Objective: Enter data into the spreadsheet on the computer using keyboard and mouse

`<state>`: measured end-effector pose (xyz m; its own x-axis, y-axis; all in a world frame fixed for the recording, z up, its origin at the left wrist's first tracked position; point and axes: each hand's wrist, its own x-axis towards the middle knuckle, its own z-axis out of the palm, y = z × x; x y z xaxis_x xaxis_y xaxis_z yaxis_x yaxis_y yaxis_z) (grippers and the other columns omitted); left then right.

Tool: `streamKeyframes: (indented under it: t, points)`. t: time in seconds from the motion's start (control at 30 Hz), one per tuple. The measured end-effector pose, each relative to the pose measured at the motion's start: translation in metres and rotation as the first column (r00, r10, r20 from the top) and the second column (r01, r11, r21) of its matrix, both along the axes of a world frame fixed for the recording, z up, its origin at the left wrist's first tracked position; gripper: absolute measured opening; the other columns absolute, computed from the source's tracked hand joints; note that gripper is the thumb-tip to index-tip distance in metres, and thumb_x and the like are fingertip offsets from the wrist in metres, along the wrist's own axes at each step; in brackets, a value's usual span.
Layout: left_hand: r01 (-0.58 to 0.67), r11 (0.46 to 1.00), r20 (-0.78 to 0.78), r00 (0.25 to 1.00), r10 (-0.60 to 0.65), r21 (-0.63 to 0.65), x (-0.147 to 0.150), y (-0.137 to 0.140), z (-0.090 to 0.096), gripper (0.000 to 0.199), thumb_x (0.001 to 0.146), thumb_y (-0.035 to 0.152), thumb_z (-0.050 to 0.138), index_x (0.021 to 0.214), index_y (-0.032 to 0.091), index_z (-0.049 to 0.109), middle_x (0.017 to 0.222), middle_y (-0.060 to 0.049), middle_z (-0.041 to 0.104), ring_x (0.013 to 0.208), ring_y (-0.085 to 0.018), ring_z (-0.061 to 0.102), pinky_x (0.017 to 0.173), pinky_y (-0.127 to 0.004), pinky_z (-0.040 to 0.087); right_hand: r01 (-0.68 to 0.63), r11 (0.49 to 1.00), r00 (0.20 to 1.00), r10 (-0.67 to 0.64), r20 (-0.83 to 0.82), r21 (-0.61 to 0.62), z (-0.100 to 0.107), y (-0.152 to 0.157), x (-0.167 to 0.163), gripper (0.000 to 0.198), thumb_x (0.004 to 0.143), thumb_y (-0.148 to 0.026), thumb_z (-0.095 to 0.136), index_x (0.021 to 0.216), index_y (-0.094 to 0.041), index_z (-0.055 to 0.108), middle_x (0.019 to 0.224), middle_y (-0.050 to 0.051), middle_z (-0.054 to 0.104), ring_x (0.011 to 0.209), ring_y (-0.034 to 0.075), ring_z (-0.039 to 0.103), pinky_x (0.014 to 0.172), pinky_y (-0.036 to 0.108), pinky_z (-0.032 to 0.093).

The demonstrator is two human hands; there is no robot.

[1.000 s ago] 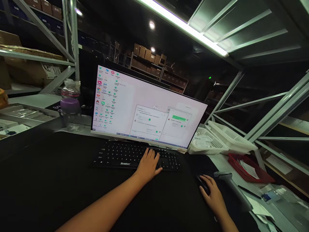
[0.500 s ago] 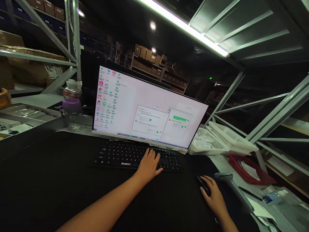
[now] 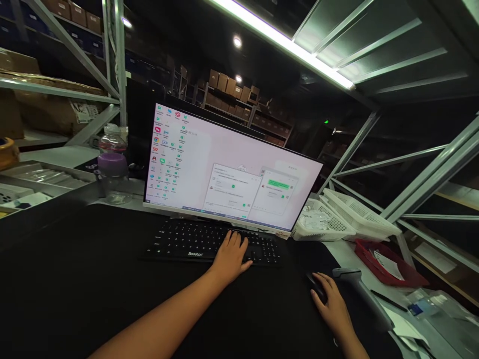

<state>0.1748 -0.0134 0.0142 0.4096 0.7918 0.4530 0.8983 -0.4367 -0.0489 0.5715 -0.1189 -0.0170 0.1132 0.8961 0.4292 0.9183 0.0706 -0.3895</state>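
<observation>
My left hand [image 3: 231,257] lies on the right part of a black keyboard [image 3: 187,239], fingers stretched out over the keys and thumb apart. Over at the right, my right hand [image 3: 331,301] is wrapped round a dark computer mouse [image 3: 317,286] on the black desk mat [image 3: 149,309]. Behind the keyboard stands a tilted-looking monitor [image 3: 232,154], its screen lit with desktop icons on the left and two chat windows at the lower middle and right. Beside my right hand lies a grey handheld scanner [image 3: 368,296].
White plastic baskets [image 3: 325,224] and a red tray [image 3: 389,264] with paper sit right of the monitor. A bottle with a purple band [image 3: 112,164] stands at its left, near a divided tray [image 3: 48,184]. Clear bottles [image 3: 430,304] lie far right. Metal shelving frames both sides.
Both hands stay in place on the keyboard and mouse. The view has shifted very slightly; nothing else has visibly moved.
</observation>
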Motion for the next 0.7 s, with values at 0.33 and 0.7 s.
streamKeyframes:
  t: [0.33,0.7]
  points:
    - [0.027,0.999,0.053,0.998,-0.029,0.025,0.0004,0.0034,-0.0059,0.072,0.098,0.061,0.055,0.15,0.011,0.059,0.149,-0.026,0.061,0.147,-0.038,0.051,0.131,-0.055,0.027,-0.001,1.0,0.999,0.0,-0.034,-0.027,0.0072,-0.0024,-0.0054,0.049,0.095,-0.048,0.055,0.138,-0.028,0.067,0.147,0.01,0.06,0.135,0.029,0.063,0.113,0.045,0.054]
    - [0.029,1.0,0.098,0.995,-0.028,-0.01,0.0011,0.0035,-0.0072,0.073,0.097,0.059,0.058,0.151,0.01,0.058,0.154,-0.027,0.057,0.151,-0.038,0.047,0.132,-0.055,0.024,0.007,0.999,1.0,-0.008,-0.029,-0.032,0.0096,-0.0032,-0.0065,0.049,0.095,-0.048,0.054,0.138,-0.029,0.067,0.147,0.009,0.06,0.131,0.028,0.065,0.111,0.044,0.056]
